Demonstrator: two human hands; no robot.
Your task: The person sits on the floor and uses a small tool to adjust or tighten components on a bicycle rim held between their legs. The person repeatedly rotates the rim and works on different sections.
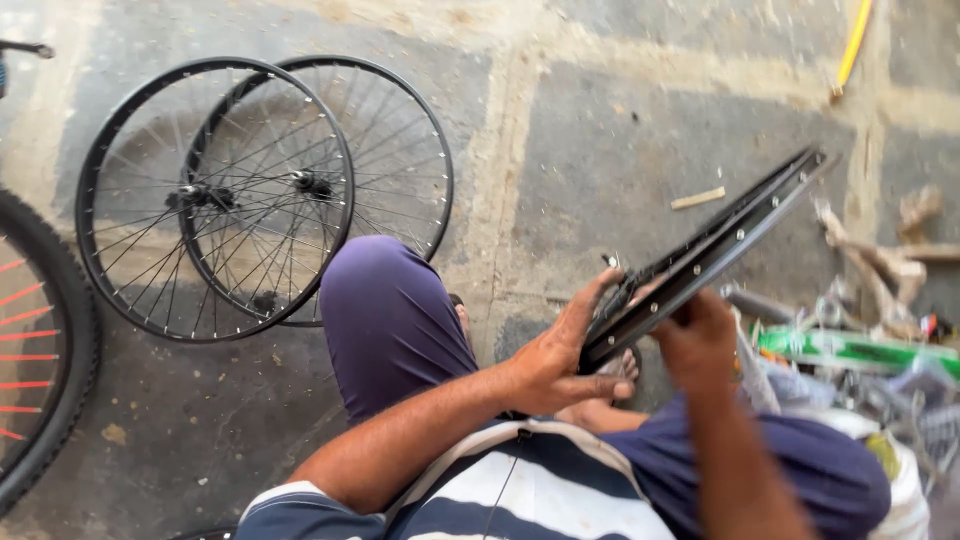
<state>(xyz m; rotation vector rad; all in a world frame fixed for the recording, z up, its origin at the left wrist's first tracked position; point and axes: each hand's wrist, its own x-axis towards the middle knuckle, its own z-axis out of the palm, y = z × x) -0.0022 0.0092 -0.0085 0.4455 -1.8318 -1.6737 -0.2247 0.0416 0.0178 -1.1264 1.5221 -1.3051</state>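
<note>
At the far left a tyred wheel with red spokes [35,350] is showing partly; beside it two bare spoked wheels [215,200] are lying overlapped on the stone floor [600,150]; the left hand [560,355] is pressing open-palmed against the black rim [700,255], fingers curling round its near edge; the right hand [700,335] is gripping the rim from below; clutter [860,350] is lying at the right.

Under me lies a floor of big grey stone slabs [620,160] with pale sandy joints [505,130] (dusty, worn), lit by daylight. Two bare spoked wheels [265,190] lie overlapped far left, a tyred wheel with orange spokes [40,350] sits at the left edge, and clutter [870,350] heaps up right.
</note>
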